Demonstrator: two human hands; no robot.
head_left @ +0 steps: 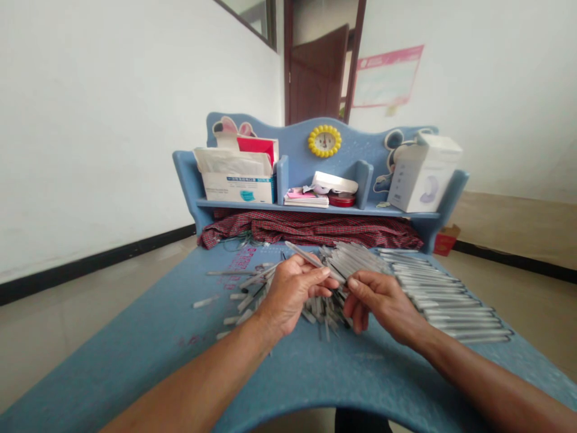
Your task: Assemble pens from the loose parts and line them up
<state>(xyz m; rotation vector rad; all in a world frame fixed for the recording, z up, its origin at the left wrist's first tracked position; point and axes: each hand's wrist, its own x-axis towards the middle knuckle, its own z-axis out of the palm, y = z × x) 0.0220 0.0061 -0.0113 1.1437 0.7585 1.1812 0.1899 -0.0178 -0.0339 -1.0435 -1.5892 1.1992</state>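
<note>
A clear pen barrel (303, 253) slants between my two hands over the blue desk. My left hand (293, 291) is closed on its middle, with the thumb along the top. At the barrel's lower right end, my right hand (376, 297) pinches with thumb and forefinger; a small dark part shows there, too small to make out. Beneath both hands lies a loose heap of pen parts (322, 313), partly hidden. Behind them sits a stack of clear barrels (356, 258). To the right, many pens (451, 300) lie side by side in a row.
Several small clear pieces, one a loose cap-like tube (206, 302), are scattered at left. A checked cloth (311, 228) fills the space under the blue shelf (252, 205). On the shelf stand a mask box (238, 187), a red round tin (342, 200) and a white box (426, 174).
</note>
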